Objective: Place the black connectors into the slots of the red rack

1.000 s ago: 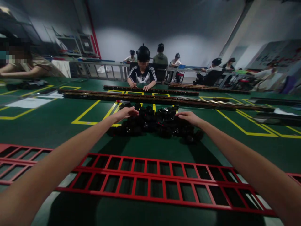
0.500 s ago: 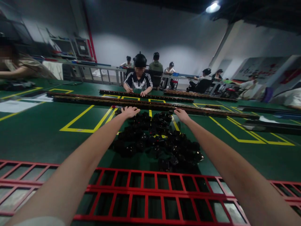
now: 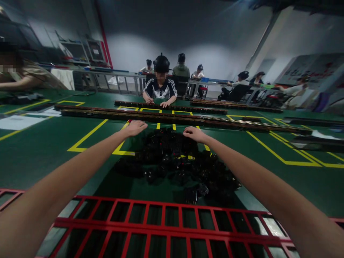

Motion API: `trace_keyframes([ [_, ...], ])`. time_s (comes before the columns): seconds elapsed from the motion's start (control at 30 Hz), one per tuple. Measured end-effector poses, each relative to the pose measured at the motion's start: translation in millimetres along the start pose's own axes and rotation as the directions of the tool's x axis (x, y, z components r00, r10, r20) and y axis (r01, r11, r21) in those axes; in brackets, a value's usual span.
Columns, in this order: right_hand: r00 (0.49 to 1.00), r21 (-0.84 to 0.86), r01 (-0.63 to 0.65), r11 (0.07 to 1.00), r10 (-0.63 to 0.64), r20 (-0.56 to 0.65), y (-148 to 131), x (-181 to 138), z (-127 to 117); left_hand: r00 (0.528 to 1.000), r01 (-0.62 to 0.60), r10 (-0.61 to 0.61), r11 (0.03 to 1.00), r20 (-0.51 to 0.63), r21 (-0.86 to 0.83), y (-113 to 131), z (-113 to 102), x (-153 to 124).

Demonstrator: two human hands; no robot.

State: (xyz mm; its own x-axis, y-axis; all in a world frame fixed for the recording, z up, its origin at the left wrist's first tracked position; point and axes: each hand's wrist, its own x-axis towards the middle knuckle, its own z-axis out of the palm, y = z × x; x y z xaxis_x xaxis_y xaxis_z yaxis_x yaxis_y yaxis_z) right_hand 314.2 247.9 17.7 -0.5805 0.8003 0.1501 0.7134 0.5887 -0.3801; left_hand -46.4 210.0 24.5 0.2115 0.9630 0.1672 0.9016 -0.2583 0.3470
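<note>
A heap of small black parts (image 3: pixel 177 143), glossy and too dark to name exactly, lies on the green table between my forearms. My left hand (image 3: pixel 136 128) is at the heap's far left edge, palm down, with fingers stretched toward the right. Opposite it, my right hand (image 3: pixel 195 134) is at the far right edge, its fingers loosely bent and pointing left at the parts. No part shows inside either hand. Behind my left hand, a small red item (image 3: pixel 130 121) peeks out, partly hidden.
Red ladder-like frames (image 3: pixel 150 203) run along the near edge. Long dark rails (image 3: pixel 172 116) cross the table beyond my hands. A co-worker (image 3: pixel 160 86) sits opposite, and another person (image 3: pixel 27 77) leans in at left. White paper (image 3: pixel 24 122) lies left.
My left hand has shifted left and my right hand slightly left and nearer. Parts at the heap's far side have moved closer together. The view has tilted a little.
</note>
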Motion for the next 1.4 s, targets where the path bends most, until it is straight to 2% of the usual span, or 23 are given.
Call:
trace_keyframes([
  [0.07, 0.995, 0.006, 0.073, 0.997, -0.073, 0.060, -17, -12, -1, 0.999, 0.038, -0.038, 0.998, 0.014, -0.041, -1, 4, -10],
  [0.17, 0.986, 0.005, 0.130, 0.992, -0.129, 0.109, -46, -37, -5, 1.000, 0.029, -0.027, 0.991, 0.015, -0.128, 19, 13, -40],
  [0.27, 0.991, -0.072, 0.132, 0.989, -0.130, 0.026, -77, -72, -13, 1.000, -0.002, 0.006, 0.977, 0.016, -0.211, 39, 10, -86],
  [0.4, 0.991, -0.126, 0.124, 0.984, -0.129, -0.032, -110, -131, -24, 1.000, -0.023, 0.022, 0.972, -0.007, -0.233, 41, -11, -154],
  [0.53, 0.997, -0.163, 0.066, 0.984, -0.071, -0.023, -130, -184, -22, 0.989, 0.144, -0.147, 0.965, 0.002, -0.218, 43, -20, -207],
  [0.6, 0.998, -0.207, 0.041, 0.978, -0.048, -0.029, -141, -203, -15, 0.985, 0.171, -0.167, 0.949, 0.037, -0.264, 55, -19, -225],
  [0.7, 0.997, -0.270, 0.038, 0.962, -0.054, -0.053, -162, -227, -1, 0.998, 0.057, -0.050, 0.950, 0.033, -0.307, 77, -19, -252],
  [0.8, 0.995, -0.304, 0.066, 0.950, -0.085, -0.050, -183, -258, 10, 0.989, -0.144, 0.144, 0.975, -0.013, -0.167, 88, -24, -280],
  [0.87, 0.997, -0.335, 0.052, 0.941, -0.070, -0.042, -192, -281, 14, 0.964, -0.253, 0.257, 0.966, 0.071, -0.056, 88, -27, -296],
  [0.93, 0.999, -0.344, 0.017, 0.939, -0.034, -0.043, -197, -298, 16, 0.925, -0.339, 0.335, 0.941, 0.179, -0.003, 86, -28, -306],
  [1.03, 0.999, -0.326, -0.022, 0.945, 0.010, -0.036, -203, -305, 18, 0.923, -0.343, 0.332, 0.939, 0.194, 0.028, 87, -23, -313],
  [1.17, 0.995, -0.388, -0.019, 0.921, 0.056, 0.083, -212, -285, 23, 0.934, -0.337, 0.327, 0.940, 0.142, 0.056, 105, -6, -316],
  [1.27, 0.973, -0.460, -0.016, 0.888, 0.119, 0.196, -217, -265, 27, 0.918, -0.379, 0.366, 0.923, 0.155, 0.070, 117, -2, -310],
  [1.33, 0.975, -0.468, -0.020, 0.884, 0.121, 0.188, -218, -260, 26, 0.909, -0.394, 0.375, 0.916, 0.183, 0.078, 118, -5, -302],
  [1.4, 0.992, -0.427, -0.043, 0.903, 0.089, 0.087, -214, -267, 24, 0.902, -0.407, 0.383, 0.909, 0.198, 0.094, 116, -11, -295],
])
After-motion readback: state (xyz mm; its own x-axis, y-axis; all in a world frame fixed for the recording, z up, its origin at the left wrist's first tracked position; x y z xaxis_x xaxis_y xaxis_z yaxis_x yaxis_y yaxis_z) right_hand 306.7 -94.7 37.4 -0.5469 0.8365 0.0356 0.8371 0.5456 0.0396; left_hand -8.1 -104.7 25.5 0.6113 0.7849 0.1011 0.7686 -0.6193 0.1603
